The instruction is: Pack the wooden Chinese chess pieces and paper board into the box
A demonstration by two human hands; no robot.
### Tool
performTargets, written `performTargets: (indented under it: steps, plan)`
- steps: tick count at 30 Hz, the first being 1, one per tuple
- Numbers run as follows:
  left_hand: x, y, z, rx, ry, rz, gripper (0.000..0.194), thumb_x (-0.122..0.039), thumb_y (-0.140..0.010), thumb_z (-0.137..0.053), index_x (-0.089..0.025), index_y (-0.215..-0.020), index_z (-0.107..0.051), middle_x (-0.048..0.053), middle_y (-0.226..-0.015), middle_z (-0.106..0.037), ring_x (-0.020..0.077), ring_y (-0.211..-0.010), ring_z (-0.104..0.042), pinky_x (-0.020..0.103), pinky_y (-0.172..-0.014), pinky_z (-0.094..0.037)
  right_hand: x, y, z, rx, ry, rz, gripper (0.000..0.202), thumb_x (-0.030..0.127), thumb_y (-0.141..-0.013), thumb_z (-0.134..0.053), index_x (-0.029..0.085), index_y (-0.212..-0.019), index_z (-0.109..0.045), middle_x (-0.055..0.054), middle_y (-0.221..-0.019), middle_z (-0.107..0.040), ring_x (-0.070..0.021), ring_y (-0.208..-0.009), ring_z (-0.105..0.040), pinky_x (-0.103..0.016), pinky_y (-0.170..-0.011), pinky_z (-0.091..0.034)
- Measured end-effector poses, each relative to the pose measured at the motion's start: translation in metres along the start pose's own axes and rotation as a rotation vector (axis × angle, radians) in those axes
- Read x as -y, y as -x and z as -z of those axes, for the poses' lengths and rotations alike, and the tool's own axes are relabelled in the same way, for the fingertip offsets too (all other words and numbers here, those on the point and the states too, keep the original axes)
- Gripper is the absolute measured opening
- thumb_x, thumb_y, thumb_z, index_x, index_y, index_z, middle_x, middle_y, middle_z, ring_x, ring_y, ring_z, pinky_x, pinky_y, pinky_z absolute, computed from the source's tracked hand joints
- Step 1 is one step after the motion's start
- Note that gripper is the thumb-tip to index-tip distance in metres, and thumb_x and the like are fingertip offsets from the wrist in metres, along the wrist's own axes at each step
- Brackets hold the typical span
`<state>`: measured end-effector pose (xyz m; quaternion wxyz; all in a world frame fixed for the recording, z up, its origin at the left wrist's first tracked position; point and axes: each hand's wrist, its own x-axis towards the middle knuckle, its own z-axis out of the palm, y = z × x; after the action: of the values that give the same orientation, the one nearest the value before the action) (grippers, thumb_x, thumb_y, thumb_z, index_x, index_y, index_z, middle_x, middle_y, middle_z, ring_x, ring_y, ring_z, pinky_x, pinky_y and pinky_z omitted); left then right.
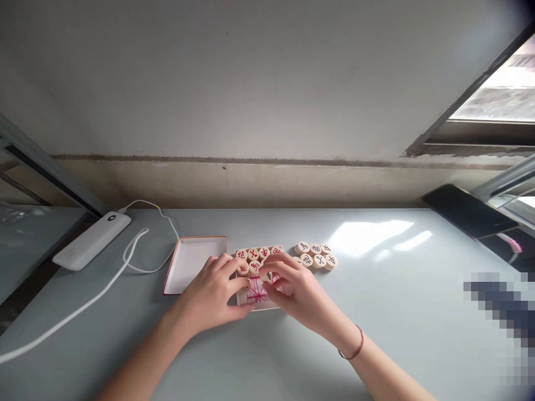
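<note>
A shallow box (262, 306) holds round wooden pieces with red characters (253, 254) in its far part, and a pink-lined sheet (258, 292) shows in the near part. My right hand (298, 287) pinches a round piece with a dark mark (268, 276) above the box. At the box's left side is my left hand (217, 289), fingers apart, its fingertips over the edge and near the leftmost pieces. Stacked pieces with black characters (320, 260) stand on the table just right of the box.
The open box lid (196, 262) lies to the left. Farther left are a white power bank (92, 240) and a white cable (96, 292). A black object (468, 209) lies at the far right, by a metal frame. A wall borders the table's back edge.
</note>
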<state>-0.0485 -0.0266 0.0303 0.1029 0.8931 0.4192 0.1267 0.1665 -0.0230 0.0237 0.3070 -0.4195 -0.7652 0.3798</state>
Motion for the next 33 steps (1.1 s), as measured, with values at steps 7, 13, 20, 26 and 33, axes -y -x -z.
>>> performTargets:
  steps: [7,13,20,26,33]
  plan:
    - [0.011,0.002,0.001,0.008,-0.066,0.050,0.076,-0.061,-0.062,-0.072,-0.024,-0.125,-0.050,0.010,-0.130,-0.052,0.0323,-0.120,-0.043,0.047,-0.098,-0.036,0.003,0.000,-0.023,-0.005,0.233,0.124,0.032,0.008,-0.082,-0.052,0.024,-0.109,-0.059,-0.006,-0.104,-0.061,-0.0151,-0.079,-0.062,-0.031,-0.069,-0.054]
    - [0.016,0.003,-0.013,0.018,-0.126,0.042,0.094,-0.064,-0.060,-0.070,-0.022,-0.138,-0.038,0.012,-0.142,-0.042,0.0364,-0.134,-0.029,0.060,-0.110,-0.012,0.000,-0.004,-0.032,-0.010,0.334,0.226,0.016,0.013,-0.089,-0.050,0.019,-0.079,-0.061,-0.004,-0.098,-0.067,-0.0140,-0.078,-0.062,-0.029,-0.075,-0.049]
    - [0.018,0.004,-0.015,0.090,-0.094,0.125,0.100,-0.069,-0.062,-0.065,-0.024,-0.143,-0.029,0.013,-0.144,-0.040,0.0369,-0.137,-0.024,0.066,-0.108,-0.008,0.004,0.002,-0.026,0.110,0.459,0.167,0.012,0.017,-0.088,-0.050,0.019,-0.078,-0.057,-0.002,-0.073,-0.062,-0.0133,-0.061,-0.057,-0.024,-0.057,-0.042]
    - [0.019,0.003,-0.014,0.091,-0.086,0.125,0.099,-0.063,-0.061,-0.069,-0.025,-0.143,-0.030,0.012,-0.144,-0.039,0.0366,-0.137,-0.025,0.065,-0.109,-0.008,0.001,-0.001,-0.036,0.087,0.456,0.108,0.013,0.009,-0.083,-0.051,0.020,-0.082,-0.058,-0.001,-0.074,-0.065,-0.0130,-0.060,-0.058,-0.023,-0.060,-0.042]
    - [0.024,0.003,-0.011,0.146,-0.055,0.148,0.100,-0.066,-0.059,-0.069,-0.027,-0.143,-0.031,0.010,-0.145,-0.038,0.0383,-0.137,-0.024,0.064,-0.110,-0.009,0.001,-0.006,-0.013,-0.031,0.376,0.089,0.019,0.019,-0.088,-0.049,0.022,-0.100,-0.063,-0.002,-0.088,-0.069,-0.0122,-0.067,-0.062,-0.021,-0.062,-0.044]
